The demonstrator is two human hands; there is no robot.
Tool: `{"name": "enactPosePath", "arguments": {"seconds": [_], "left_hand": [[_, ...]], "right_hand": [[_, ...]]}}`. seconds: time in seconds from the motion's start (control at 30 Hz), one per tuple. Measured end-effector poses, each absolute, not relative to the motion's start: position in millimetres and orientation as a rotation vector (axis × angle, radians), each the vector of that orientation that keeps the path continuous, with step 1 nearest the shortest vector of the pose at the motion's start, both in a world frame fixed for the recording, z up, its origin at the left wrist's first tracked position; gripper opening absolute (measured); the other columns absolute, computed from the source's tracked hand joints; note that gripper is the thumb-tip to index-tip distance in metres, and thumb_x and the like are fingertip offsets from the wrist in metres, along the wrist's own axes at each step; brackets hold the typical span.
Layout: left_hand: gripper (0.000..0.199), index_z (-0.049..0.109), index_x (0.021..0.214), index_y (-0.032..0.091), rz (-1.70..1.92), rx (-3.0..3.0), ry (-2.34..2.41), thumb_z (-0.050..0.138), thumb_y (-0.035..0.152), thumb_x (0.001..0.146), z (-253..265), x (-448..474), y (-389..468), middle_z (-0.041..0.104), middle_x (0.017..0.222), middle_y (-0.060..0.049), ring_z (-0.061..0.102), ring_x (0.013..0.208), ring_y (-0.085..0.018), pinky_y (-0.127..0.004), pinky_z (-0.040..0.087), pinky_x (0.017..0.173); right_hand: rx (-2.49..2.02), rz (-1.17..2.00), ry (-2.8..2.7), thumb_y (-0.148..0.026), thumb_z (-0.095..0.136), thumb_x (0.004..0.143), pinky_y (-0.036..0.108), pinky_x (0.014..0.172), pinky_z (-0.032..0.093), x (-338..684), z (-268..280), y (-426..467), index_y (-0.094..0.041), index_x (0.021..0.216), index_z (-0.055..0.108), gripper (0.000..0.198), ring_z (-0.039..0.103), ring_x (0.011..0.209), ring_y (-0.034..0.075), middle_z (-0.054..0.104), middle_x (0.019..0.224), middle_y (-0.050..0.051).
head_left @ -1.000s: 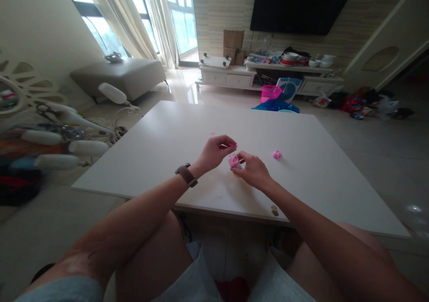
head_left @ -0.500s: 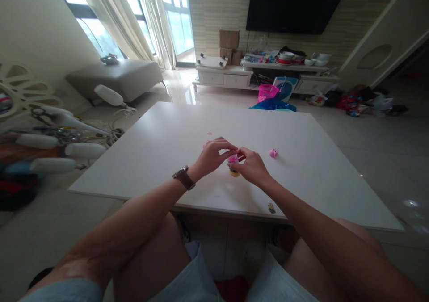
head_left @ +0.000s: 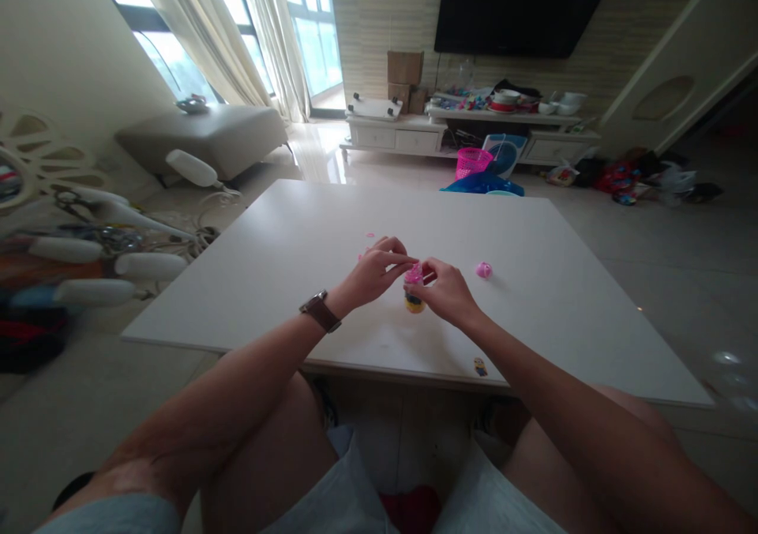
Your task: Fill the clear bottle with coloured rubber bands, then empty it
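A small bottle (head_left: pixel 414 303) with a yellow base, a dark band and a pink top (head_left: pixel 416 271) stands upright on or just above the white table (head_left: pixel 284 242). Around its upper part my right hand (head_left: pixel 445 289) is closed, thumb in front and fingers behind. My left hand (head_left: pixel 379 272) reaches in from the other side, its thumb and fingers pinched together at the pink top. Off to the right lies a round pink piece (head_left: pixel 484 270). Small pink bits (head_left: pixel 370 235) rest beyond my left hand, partly hidden by it.
Close to the near table edge is a small yellow-and-blue cartoon figure (head_left: pixel 479 366). Past the far edge are a blue plastic thing (head_left: pixel 479 183) and a pink basket (head_left: pixel 472 163). White lamp arms (head_left: pixel 151 265) stand beside the table's left side.
My left hand has drawn back slightly to the left, and more of the pink top shows between the hands. My right hand keeps its hold on the bottle.
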State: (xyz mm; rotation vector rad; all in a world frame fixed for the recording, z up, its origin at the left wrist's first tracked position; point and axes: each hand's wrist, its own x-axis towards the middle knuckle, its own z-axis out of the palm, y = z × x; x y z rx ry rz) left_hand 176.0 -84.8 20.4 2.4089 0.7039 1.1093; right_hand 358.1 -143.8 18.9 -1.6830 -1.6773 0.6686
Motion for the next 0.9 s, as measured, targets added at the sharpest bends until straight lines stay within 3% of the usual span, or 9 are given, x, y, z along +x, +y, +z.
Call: {"name": "enactPosePath", "arguments": {"seconds": [0.4,0.67,0.77,0.9], "left_hand": [[0.017,0.08,0.093,0.021,1.002,2.438,0.709,0.063,0.024,0.094,22.5,172.1,-83.3,0.067,0.086,-0.005,0.062,0.085,-0.018,-0.033,0.049,0.079],[0.004,0.076,0.088,0.02,0.986,2.363,0.792,0.075,0.023,0.085,23.8,167.3,-80.2,0.07,0.08,-0.002,0.063,0.076,-0.015,-0.029,0.05,0.073],[0.009,0.075,0.081,0.02,0.972,2.399,0.742,0.073,0.026,0.088,24.8,167.0,-80.4,0.07,0.077,-0.002,0.062,0.077,-0.016,-0.031,0.049,0.077],[0.018,0.076,0.086,0.02,0.938,2.451,0.658,0.064,0.029,0.095,26.5,167.8,-83.3,0.069,0.087,-0.005,0.061,0.085,-0.018,-0.034,0.049,0.082]], "right_hand": [[-1.739,0.553,-1.814,-0.04,0.075,0.075,0.028,0.073,0.048,357.8,19.9,-146.6,-0.024,0.09,0.068,0.023,0.068,0.082,0.019,0.074,0.09,0.002],[-1.795,0.477,-1.91,-0.039,0.073,0.077,0.028,0.073,0.046,354.6,22.5,-150.7,-0.025,0.093,0.069,0.022,0.068,0.083,0.02,0.074,0.089,0.003],[-1.794,0.471,-1.907,-0.04,0.073,0.077,0.028,0.073,0.046,354.3,22.7,-151.0,-0.025,0.093,0.069,0.022,0.068,0.083,0.02,0.074,0.09,0.002],[-1.772,0.48,-1.886,-0.041,0.072,0.078,0.029,0.074,0.046,354.5,23.0,-150.7,-0.025,0.092,0.069,0.022,0.068,0.083,0.02,0.074,0.089,0.001]]}}
